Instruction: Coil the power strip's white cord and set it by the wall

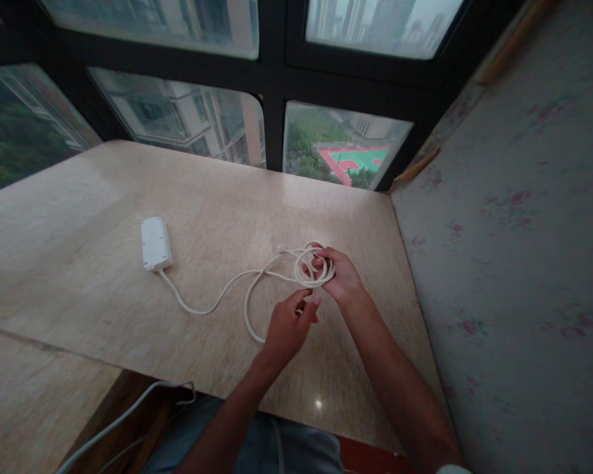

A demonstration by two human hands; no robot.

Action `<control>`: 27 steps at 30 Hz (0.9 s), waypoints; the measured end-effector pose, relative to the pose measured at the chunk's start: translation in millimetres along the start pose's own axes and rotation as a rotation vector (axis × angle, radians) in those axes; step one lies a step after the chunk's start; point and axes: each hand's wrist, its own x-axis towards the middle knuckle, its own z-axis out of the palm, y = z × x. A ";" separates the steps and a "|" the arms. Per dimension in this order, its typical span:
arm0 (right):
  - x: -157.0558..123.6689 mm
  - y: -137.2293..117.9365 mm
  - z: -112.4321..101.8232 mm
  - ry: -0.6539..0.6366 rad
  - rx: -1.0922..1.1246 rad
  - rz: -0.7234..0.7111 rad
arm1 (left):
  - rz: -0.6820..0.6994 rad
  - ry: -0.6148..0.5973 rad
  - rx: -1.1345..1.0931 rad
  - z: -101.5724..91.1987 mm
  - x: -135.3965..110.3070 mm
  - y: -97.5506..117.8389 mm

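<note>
One half-curled left grip (287, 324) sits nearest; whether it pinches the cord (315, 284), I cannot tell. Just beyond, the right grip (344, 276) clasps the coil, likely keeping its loops together. Left of both, slack crosses the surface (217, 227) to the box (155, 242).

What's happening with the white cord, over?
Right grip holds coiled cord. Left grip close below, hold unclear. Box on ledge, cord attached. Slack loop beside left grip, maybe in the way.
</note>
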 end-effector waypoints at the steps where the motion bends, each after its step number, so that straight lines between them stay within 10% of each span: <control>1: 0.6 -1.5 -1.5 0.003 -0.019 0.008 | -0.001 -0.015 0.029 -1.3 -2.2 -2.5; 18: 17.8 1.6 -11.3 0.034 0.209 0.045 | 0.291 -0.148 0.436 -27.2 -31.6 -31.4; 27: 11.6 8.5 -4.1 -0.082 0.245 0.146 | -0.270 -0.124 -0.364 -8.7 3.3 -12.4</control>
